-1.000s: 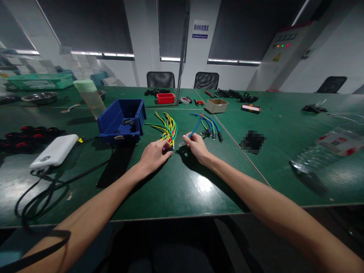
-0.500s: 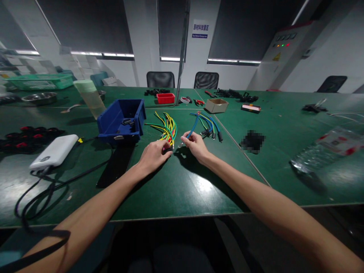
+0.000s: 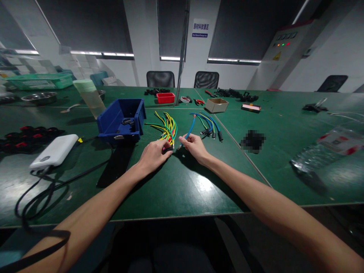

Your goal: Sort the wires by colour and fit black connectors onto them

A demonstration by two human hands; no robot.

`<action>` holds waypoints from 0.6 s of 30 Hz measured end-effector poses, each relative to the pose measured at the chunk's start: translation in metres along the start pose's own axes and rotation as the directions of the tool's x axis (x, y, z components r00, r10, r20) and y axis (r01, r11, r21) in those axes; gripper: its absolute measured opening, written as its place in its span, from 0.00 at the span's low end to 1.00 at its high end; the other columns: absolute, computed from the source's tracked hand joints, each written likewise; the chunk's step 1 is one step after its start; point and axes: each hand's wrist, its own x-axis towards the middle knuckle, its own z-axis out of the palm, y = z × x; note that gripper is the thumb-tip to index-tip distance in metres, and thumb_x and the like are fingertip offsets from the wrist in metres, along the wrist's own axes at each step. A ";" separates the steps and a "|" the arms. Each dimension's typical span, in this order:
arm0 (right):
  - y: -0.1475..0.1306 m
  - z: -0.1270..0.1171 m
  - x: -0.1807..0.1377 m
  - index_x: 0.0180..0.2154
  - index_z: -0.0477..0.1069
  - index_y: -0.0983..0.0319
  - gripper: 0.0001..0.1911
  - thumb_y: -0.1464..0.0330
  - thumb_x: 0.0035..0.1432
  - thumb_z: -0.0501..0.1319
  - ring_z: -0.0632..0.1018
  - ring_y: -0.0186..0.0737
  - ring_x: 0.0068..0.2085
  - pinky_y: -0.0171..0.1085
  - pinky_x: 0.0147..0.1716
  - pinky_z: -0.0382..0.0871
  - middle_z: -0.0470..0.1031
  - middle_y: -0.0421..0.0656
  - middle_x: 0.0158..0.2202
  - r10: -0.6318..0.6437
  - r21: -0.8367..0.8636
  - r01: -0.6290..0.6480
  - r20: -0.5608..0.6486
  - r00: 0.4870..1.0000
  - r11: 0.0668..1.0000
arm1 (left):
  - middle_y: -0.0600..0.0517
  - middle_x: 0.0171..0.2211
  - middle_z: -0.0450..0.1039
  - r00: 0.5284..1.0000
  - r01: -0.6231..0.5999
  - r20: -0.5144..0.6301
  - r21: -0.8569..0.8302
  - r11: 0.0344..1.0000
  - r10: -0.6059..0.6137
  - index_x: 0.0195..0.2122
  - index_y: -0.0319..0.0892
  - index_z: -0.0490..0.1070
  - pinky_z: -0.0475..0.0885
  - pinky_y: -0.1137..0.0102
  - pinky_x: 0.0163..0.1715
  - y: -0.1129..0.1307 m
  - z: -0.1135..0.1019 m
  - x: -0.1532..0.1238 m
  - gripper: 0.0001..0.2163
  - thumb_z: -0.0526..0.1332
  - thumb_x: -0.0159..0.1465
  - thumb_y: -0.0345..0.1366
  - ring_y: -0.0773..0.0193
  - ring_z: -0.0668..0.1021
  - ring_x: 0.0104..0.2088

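Observation:
My left hand (image 3: 155, 153) is closed at the near end of a bunch of yellow-green wires (image 3: 170, 129). Its fingers pinch a small black part (image 3: 167, 150), mostly hidden by the hand, so its kind is unclear. My right hand (image 3: 195, 146) is closed on a blue wire (image 3: 191, 129), thumb and fingertips gripping it near the lower end. A metal terminal shows at that end, pointing toward the left hand. Beyond my right hand lies a loose group of blue and green wires (image 3: 212, 123) with black sleeves and ring terminals.
A blue bin (image 3: 106, 131) with small black parts stands to the left, near a white power bank (image 3: 54, 151) with black cables. A red tray (image 3: 165, 98) and a cardboard box (image 3: 216, 105) sit farther back. A plastic bottle (image 3: 321, 151) lies on the right.
My right hand has shifted slightly left with the blue wire, whose lower end now lies nearer the left hand. My left hand has hardly moved.

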 end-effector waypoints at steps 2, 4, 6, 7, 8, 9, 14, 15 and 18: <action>0.001 -0.001 0.000 0.29 0.66 0.62 0.21 0.50 0.51 0.61 0.61 0.31 0.24 0.33 0.23 0.54 0.61 0.36 0.22 0.006 -0.002 -0.006 0.013 1.000 1.000 | 0.50 0.35 0.75 1.000 -0.004 0.000 -0.001 1.000 0.004 0.35 0.42 0.71 0.67 0.70 0.31 0.000 0.000 0.000 0.05 0.60 0.59 0.36 0.61 0.75 0.33; 0.002 -0.002 0.000 0.30 0.66 0.62 0.19 0.51 0.52 0.60 0.62 0.31 0.24 0.33 0.23 0.54 0.61 0.36 0.22 0.008 -0.023 -0.008 -0.003 1.000 1.000 | 0.50 0.34 0.75 1.000 -0.005 0.002 -0.002 1.000 0.005 0.35 0.42 0.71 0.67 0.70 0.31 0.000 0.000 0.000 0.05 0.60 0.59 0.36 0.61 0.75 0.33; 0.003 -0.003 0.001 0.31 0.67 0.62 0.18 0.53 0.53 0.59 0.63 0.32 0.24 0.33 0.23 0.55 0.61 0.36 0.22 0.007 -0.053 -0.009 -0.029 1.000 0.999 | 0.50 0.35 0.75 1.000 -0.002 0.003 -0.004 1.000 0.002 0.35 0.42 0.71 0.67 0.70 0.31 0.000 0.000 0.000 0.05 0.60 0.59 0.36 0.62 0.75 0.33; 0.003 -0.003 0.001 0.33 0.67 0.62 0.17 0.53 0.53 0.60 0.63 0.32 0.24 0.33 0.23 0.55 0.61 0.36 0.22 0.008 -0.062 -0.011 -0.040 0.999 0.998 | 0.50 0.35 0.75 1.000 0.000 0.004 -0.005 1.000 0.000 0.35 0.42 0.71 0.67 0.70 0.31 0.000 0.000 0.000 0.05 0.61 0.59 0.36 0.62 0.75 0.33; 0.003 -0.004 0.000 0.36 0.68 0.61 0.17 0.54 0.52 0.60 0.63 0.33 0.24 0.33 0.23 0.55 0.62 0.36 0.22 0.011 -0.067 -0.015 -0.050 0.999 0.998 | 0.50 0.35 0.75 1.000 0.002 0.005 -0.005 1.000 -0.002 0.35 0.42 0.71 0.67 0.70 0.32 0.000 0.000 0.000 0.05 0.61 0.59 0.36 0.62 0.75 0.33; 0.003 -0.004 0.000 0.39 0.67 0.61 0.18 0.56 0.52 0.61 0.64 0.33 0.24 0.33 0.23 0.56 0.62 0.35 0.22 0.015 -0.068 -0.019 -0.059 0.998 0.997 | 0.50 0.35 0.75 1.000 0.002 0.007 -0.004 1.000 -0.002 0.35 0.42 0.71 0.67 0.70 0.32 0.000 0.000 0.000 0.05 0.61 0.59 0.36 0.61 0.75 0.33; 0.004 -0.002 0.001 0.40 0.67 0.60 0.16 0.60 0.50 0.61 0.62 0.32 0.22 0.33 0.21 0.54 0.60 0.34 0.21 0.017 -0.047 -0.020 -0.054 0.998 0.999 | 0.50 0.35 0.75 1.000 -0.003 0.008 -0.007 1.000 0.003 0.35 0.42 0.71 0.67 0.70 0.32 -0.001 0.001 0.000 0.05 0.61 0.58 0.36 0.61 0.76 0.33; 0.004 -0.002 0.001 0.39 0.67 0.61 0.15 0.61 0.49 0.61 0.62 0.31 0.22 0.33 0.21 0.53 0.60 0.33 0.20 0.020 -0.041 -0.022 -0.052 0.998 0.999 | 0.50 0.35 0.75 1.000 -0.005 0.005 -0.009 1.000 0.005 0.35 0.42 0.71 0.67 0.70 0.32 -0.001 0.001 0.000 0.05 0.61 0.58 0.36 0.61 0.76 0.33; 0.003 -0.001 0.001 0.37 0.66 0.61 0.13 0.64 0.48 0.60 0.61 0.30 0.21 0.32 0.21 0.52 0.59 0.33 0.20 0.032 -0.023 -0.034 -0.066 0.997 0.999 | 0.50 0.35 0.75 1.000 -0.011 0.002 -0.016 1.000 0.011 0.35 0.42 0.71 0.68 0.69 0.32 -0.001 0.001 0.000 0.05 0.61 0.58 0.36 0.61 0.75 0.33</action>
